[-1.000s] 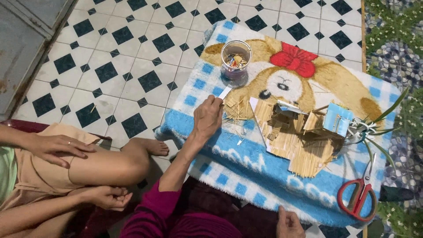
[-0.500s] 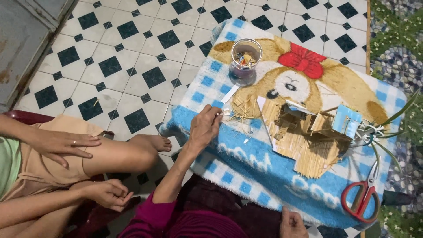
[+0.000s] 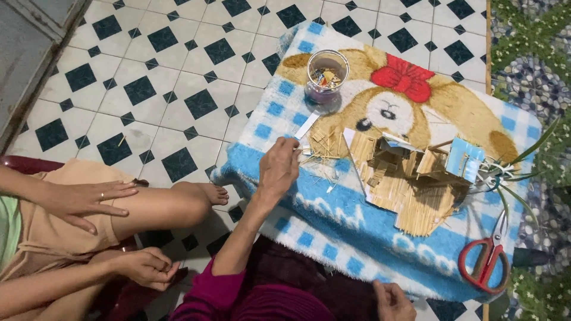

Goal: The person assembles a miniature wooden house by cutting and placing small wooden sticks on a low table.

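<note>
My left hand (image 3: 279, 169) reaches over the blue checked blanket (image 3: 333, 238) with a bear picture. Its fingertips are pinched together on a small pale stick at the edge of a pile of thin sticks (image 3: 321, 142). A white strip (image 3: 307, 126) lies just beyond the fingers. To the right stands a small stick-built model house (image 3: 410, 169) with a light blue panel (image 3: 464, 159). My right hand (image 3: 392, 300) rests at the blanket's near edge, fingers curled, with nothing seen in it.
A glass jar (image 3: 326, 74) with coloured bits stands at the blanket's far side. Red-handled scissors (image 3: 489, 255) lie at the right, by green plant leaves (image 3: 523, 166). Another person sits at the left, hands (image 3: 89, 199) on a bare leg, over the tiled floor (image 3: 178, 89).
My left hand has drawn back a little from the stick pile toward me, then held still. The view has shifted slightly; the other person's hands stay on the leg.
</note>
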